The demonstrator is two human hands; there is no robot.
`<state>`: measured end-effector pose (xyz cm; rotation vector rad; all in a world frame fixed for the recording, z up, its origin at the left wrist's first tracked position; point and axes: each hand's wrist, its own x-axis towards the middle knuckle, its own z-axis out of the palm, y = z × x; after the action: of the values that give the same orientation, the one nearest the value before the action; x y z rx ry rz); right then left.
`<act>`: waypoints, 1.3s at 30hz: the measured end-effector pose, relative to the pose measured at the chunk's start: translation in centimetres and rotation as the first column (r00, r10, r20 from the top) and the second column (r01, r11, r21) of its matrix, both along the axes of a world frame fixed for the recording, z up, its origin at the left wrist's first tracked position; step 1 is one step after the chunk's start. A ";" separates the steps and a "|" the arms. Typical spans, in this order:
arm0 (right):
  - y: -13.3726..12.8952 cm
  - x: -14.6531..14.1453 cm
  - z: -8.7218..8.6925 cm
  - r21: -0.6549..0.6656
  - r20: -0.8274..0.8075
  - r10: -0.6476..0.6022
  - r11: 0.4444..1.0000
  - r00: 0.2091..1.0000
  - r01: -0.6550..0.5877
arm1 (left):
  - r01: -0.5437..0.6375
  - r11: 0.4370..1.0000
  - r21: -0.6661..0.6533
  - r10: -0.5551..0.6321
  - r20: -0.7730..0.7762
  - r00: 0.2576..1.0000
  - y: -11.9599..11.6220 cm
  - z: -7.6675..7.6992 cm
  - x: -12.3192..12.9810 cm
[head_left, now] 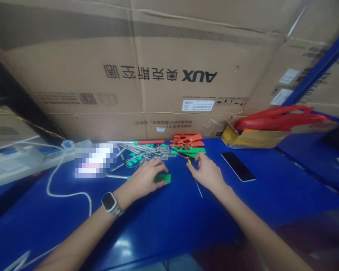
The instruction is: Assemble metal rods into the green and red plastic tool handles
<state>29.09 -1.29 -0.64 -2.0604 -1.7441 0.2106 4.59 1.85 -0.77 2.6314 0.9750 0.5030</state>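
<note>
My left hand [147, 176], with a watch on its wrist, is closed around a small green plastic piece [166, 177], its thumb along the near side. My right hand [208, 171] has its thumb and fingers around the yellow-and-black handle of a thin screwdriver [189, 160], whose metal shaft points towards me. Just beyond its fingertips lie green plastic clips [192, 151], with orange plastic clips [186, 140] behind them. Left of these is a jumbled pile of metal rods [155, 151] with teal ends. The fingers partly hide both held things.
A dark-screened phone [237, 166] lies to the right on the blue table [158, 229]. Behind it stands a yellow-taped carton [255, 139] with a red plastic bag [277, 117]. A blurred bright screen [96, 161] and white cable [69, 195] are at left. Large cardboard [158, 45] walls the back.
</note>
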 end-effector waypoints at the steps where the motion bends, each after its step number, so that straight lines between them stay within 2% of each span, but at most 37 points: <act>1: -0.3 0.3 -0.2 -0.056 0.025 -0.015 0.998 1.000 0.017 | 0.016 1.000 -0.012 -0.016 -0.007 1.000 0.3 0.0 0.4; 4: -0.6 0.1 -0.9 -0.150 0.052 -0.006 0.989 0.999 0.014 | 0.032 0.998 -0.052 -0.032 -0.002 0.999 0.7 -0.4 0.9; 6: -0.4 -0.3 -1.2 -0.116 0.025 -0.007 0.993 1.000 0.009 | 0.012 0.998 -0.056 -0.011 0.014 1.000 0.5 -0.7 0.7; 8: 0.0 -0.8 -1.2 -0.052 -0.094 0.022 0.998 0.995 -0.027 | -0.035 0.999 -0.039 0.036 0.025 0.999 0.1 -1.0 0.3; 9: 0.3 -1.2 -1.1 -0.023 -0.208 0.063 0.997 0.976 -0.069 | -0.064 0.997 -0.031 0.065 0.027 0.998 -0.1 -1.1 0.1; 10: 0.6 -1.6 -0.9 0.009 -0.350 0.118 0.992 0.929 -0.123 | -0.092 0.995 -0.025 0.093 0.025 0.995 -0.3 -1.1 -0.1; 11: 1.0 -2.2 -0.6 0.050 -0.501 0.180 0.983 0.847 -0.179 | -0.119 0.993 -0.017 0.120 0.023 0.993 -0.5 -1.1 -0.3; 13: 2.2 -3.6 0.2 0.153 -0.741 0.283 0.954 0.609 -0.257 | -0.162 0.987 0.010 0.162 0.031 0.986 -0.6 -0.9 -0.6; 14: 2.9 -4.4 0.6 0.208 -0.800 0.321 0.941 0.507 -0.266 | -0.177 0.984 0.023 0.176 0.042 0.983 -0.6 -0.8 -0.7; 15: 3.7 -5.2 0.9 0.253 -0.826 0.352 0.929 0.439 -0.269 | -0.190 0.981 0.032 0.188 0.058 0.980 -0.6 -0.6 -0.9; 17: 5.4 -6.8 1.4 0.360 -0.813 0.437 0.897 0.385 -0.257 | -0.217 0.976 0.027 0.213 0.097 0.972 -0.3 -0.3 -1.5; 19: 7.2 -8.2 1.3 0.448 -0.763 0.515 0.857 0.391 -0.255 | -0.235 0.972 -0.006 0.234 0.130 0.964 0.0 -0.1 -2.3; 21: 8.6 -9.1 0.7 0.495 -0.692 0.556 0.830 0.460 -0.259 | -0.252 0.967 -0.041 0.255 0.162 0.953 0.5 0.0 -3.2; 25: 9.6 -9.9 -0.9 0.451 -0.542 0.554 0.826 0.631 -0.338 | -0.307 0.949 -0.070 0.315 0.188 0.930 1.2 -0.2 -4.1; 29: 9.3 -9.9 -1.8 0.412 -0.464 0.560 0.822 0.687 -0.393 | -0.330 0.943 -0.050 0.334 0.184 0.925 1.3 -0.6 -4.0; 32: 9.4 -9.9 -2.1 0.409 -0.460 0.567 0.819 0.683 -0.403 | -0.319 0.946 -0.050 0.323 0.183 0.929 1.3 -0.8 -3.8; 34: 9.6 -9.9 -2.3 0.408 -0.508 0.562 0.824 0.653 -0.393 | -0.315 0.947 -0.058 0.320 0.191 0.928 1.3 -0.9 -3.8; 36: 9.7 -10.0 -2.3 0.409 -0.594 0.544 0.839 0.593 -0.359 | -0.319 0.945 -0.072 0.327 0.208 0.922 1.4 -0.9 -3.8; 39: 9.2 -10.0 -1.7 0.438 -0.712 0.532 0.846 0.457 -0.302 | -0.343 0.934 -0.103 0.358 0.260 0.897 1.4 -0.9 -3.8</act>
<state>19.12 7.93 -2.35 -0.9732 -1.4842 0.8995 0.79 3.26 -1.68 2.2590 1.3507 0.8850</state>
